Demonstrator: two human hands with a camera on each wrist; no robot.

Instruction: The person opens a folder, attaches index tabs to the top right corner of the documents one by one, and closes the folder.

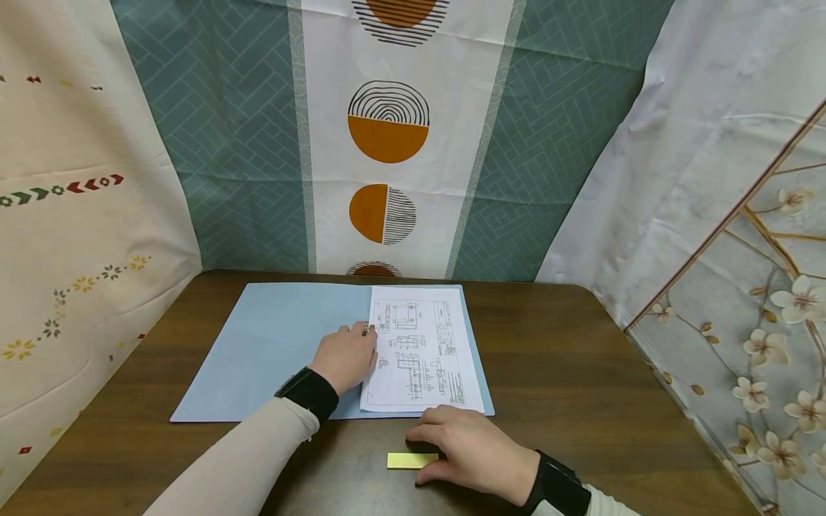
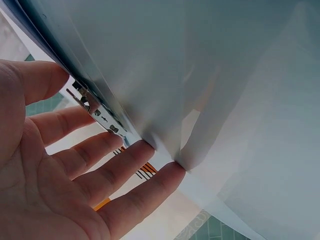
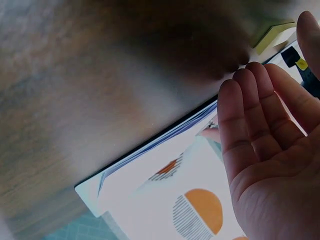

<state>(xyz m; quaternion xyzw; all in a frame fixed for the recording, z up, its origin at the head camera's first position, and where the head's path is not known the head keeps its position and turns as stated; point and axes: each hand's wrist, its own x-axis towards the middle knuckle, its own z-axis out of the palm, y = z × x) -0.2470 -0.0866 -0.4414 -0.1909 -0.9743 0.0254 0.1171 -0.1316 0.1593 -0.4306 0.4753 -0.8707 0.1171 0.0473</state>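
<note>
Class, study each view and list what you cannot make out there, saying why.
Head view: lettering on the white sheet, too small to read.
Head view: right end of the yellow strip, hidden by the right hand.
Left wrist view: wrist of the left hand, cut off by the picture's edge.
Right wrist view: grain of the tabletop, blurred.

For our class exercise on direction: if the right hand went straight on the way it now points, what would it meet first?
The right hand would probably meet the yellow strip first; depth makes it unclear whether they already touch.
</note>
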